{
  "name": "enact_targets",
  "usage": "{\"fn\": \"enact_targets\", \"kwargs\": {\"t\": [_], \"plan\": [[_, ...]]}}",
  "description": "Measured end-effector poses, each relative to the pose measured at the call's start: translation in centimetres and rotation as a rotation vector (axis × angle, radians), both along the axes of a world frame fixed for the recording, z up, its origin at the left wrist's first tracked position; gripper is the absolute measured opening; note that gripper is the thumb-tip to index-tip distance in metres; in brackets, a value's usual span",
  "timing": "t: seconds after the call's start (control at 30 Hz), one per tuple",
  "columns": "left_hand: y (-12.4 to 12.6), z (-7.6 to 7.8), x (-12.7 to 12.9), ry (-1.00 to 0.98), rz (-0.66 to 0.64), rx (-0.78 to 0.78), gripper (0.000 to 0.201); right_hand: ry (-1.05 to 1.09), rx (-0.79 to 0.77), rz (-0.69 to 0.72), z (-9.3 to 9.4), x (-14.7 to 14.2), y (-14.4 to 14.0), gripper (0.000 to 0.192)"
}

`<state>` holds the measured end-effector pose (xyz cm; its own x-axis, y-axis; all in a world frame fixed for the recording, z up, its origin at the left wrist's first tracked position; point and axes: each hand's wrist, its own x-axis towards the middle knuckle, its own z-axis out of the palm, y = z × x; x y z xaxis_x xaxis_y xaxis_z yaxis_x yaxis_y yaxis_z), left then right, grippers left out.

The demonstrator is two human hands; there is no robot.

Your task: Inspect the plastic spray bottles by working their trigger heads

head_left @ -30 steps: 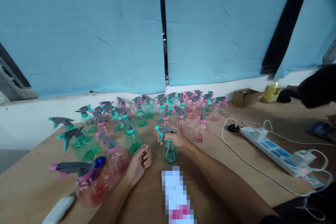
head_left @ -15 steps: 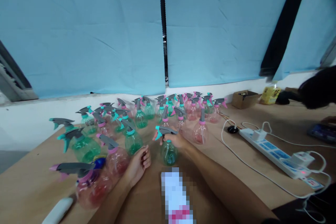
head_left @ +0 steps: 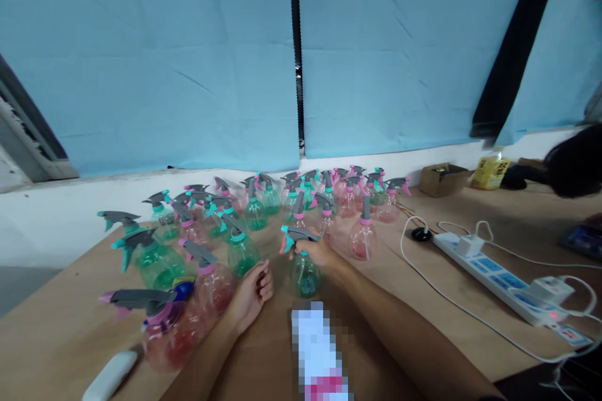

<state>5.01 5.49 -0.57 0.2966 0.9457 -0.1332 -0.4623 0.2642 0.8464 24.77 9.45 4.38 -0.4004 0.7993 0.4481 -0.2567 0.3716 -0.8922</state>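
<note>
The right hand (head_left: 316, 253) grips the green plastic spray bottle (head_left: 303, 266); pink and green spray bottles (head_left: 263, 200) crowd its twelve o'clock, and the left hand (head_left: 251, 291) rests loosely curled, empty, at nine.

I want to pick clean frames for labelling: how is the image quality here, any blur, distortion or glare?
Head view: wide-angle bending at the edges; nearest pink spray bottle soft; a pixelated patch masks the lower centre; the green spray bottle in the right hand fairly sharp; light even, no harsh glare.

Dim, cool daylight filtering through blue blinds (head_left: 188, 62) across the upper frame, soft shadows on the desk (head_left: 446, 307), wide-angle bending at edges, slight overall blur
</note>
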Motion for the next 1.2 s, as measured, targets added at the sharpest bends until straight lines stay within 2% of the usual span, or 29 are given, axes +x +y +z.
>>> {"fn": "enact_targets", "kwargs": {"t": [0.1, 0.27, 0.4, 0.47, 0.53, 0.67, 0.73, 0.8, 0.93, 1.0, 1.1, 1.2], "plan": [[0.0, -0.1, 0.0, 0.008, 0.005, 0.010, 0.035, -0.021, -0.024, 0.010, 0.0, -0.1, -0.2, 0.025], [0.1, -0.3, -0.1, 0.015, 0.011, 0.016, 0.035, -0.046, 0.026, -0.011, 0.1, -0.1, -0.4, 0.021], [0.2, -0.3, -0.1, 0.026, -0.005, 0.027, 0.036, -0.047, -0.006, -0.002, -0.5, -0.9, 0.1, 0.019], [0.0, -0.2, -0.1, 0.046, 0.004, 0.036, 0.032, -0.052, 0.027, -0.102, -1.0, -1.7, 0.6, 0.021], [-0.3, 0.0, -0.1, 0.083, 0.005, 0.051, 0.029, -0.060, 0.073, -0.268, -1.6, -2.6, 1.0, 0.025], [-1.0, 0.4, 0.0, 0.216, -0.100, 0.130, 0.036, -0.111, 0.132, -0.550, -2.2, -4.5, 1.6, 0.019], [-1.1, 0.5, 0.2, 0.267, -0.107, 0.162, 0.032, -0.143, 0.172, -0.638, -2.2, -5.2, 1.6, 0.015], [-1.0, 0.5, 0.3, 0.277, -0.056, 0.165, 0.031, -0.144, 0.210, -0.696, -2.0, -5.7, 1.6, 0.020], [-0.5, 0.6, 0.4, 0.257, 0.031, 0.148, 0.033, -0.058, 0.267, -0.689, -1.6, -6.3, 2.0, 0.051], [-0.4, 0.5, 0.4, 0.248, 0.050, 0.145, 0.032, -0.051, 0.284, -0.648, -1.5, -6.4, 2.2, 0.058], [-0.6, 0.3, 0.4, 0.241, 0.073, 0.147, 0.031, -0.122, 0.283, -0.637, -1.4, -6.5, 2.3, 0.055], [-0.7, 0.1, 0.5, 0.239, 0.083, 0.125, 0.030, -0.187, 0.228, -0.687, -1.4, -6.6, 2.1, 0.040]]}}
